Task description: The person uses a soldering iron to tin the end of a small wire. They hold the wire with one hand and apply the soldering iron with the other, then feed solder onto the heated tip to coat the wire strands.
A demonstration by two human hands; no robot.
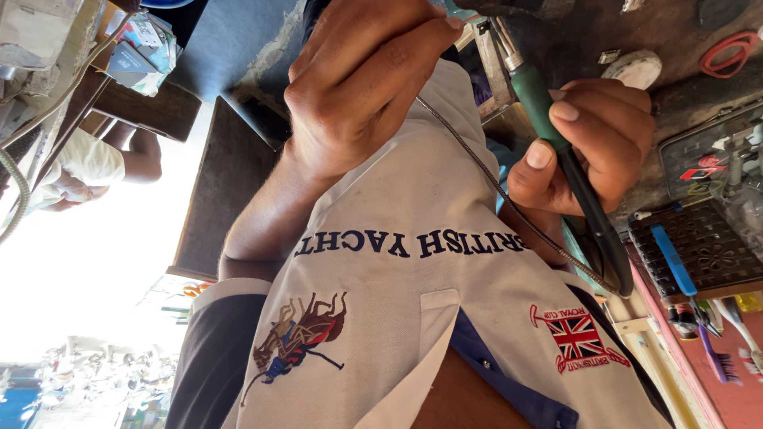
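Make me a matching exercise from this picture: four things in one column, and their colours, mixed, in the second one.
Things:
1 grip of the soldering tool in the right hand
2 scissors handles
3 shirt
4 flat tool on the black grid

Colours:
a blue
b white
c green
d red

Pairs: 1-c, 2-d, 3-b, 4-a.

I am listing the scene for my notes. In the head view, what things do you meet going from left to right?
Another person's arm in a white sleeve → dark wooden board → left hand → green-handled soldering iron → right hand → blue plastic tool.
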